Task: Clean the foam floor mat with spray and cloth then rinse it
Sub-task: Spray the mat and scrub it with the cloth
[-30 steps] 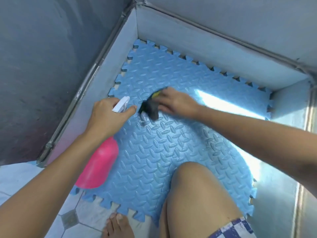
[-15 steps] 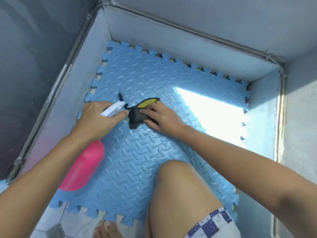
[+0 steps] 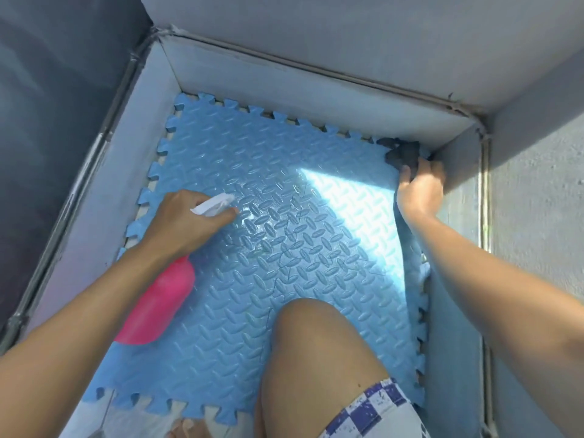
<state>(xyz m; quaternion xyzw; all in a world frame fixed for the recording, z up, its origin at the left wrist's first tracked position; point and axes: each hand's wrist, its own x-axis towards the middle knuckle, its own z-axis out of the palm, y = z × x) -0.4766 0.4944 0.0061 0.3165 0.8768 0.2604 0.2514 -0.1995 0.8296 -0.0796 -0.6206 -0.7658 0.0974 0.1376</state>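
A blue foam floor mat (image 3: 268, 295) with jigsaw edges and a raised leaf pattern lies in a walled corner, its middle glistening wet. My left hand (image 3: 186, 222) grips a pink spray bottle (image 3: 158, 308) by its white trigger head (image 3: 211, 205), nozzle pointing at the mat's centre. My right hand (image 3: 418, 189) presses a dark cloth (image 3: 403, 154) onto the mat's far right corner, against the wall. The mat's right edge curls up along that wall.
Grey walls (image 3: 316, 80) enclose the mat at the back, left and right, with a pipe along the left base. My bare knee (image 3: 316, 349) rests on the mat's near part and my toes (image 3: 189, 429) sit on the tiled floor just before it. A sunlit patch crosses the mat.
My right hand has swept the dark cloth from the mat's middle, beside the spray head, out to the far right corner. The left hand with the bottle has barely shifted.
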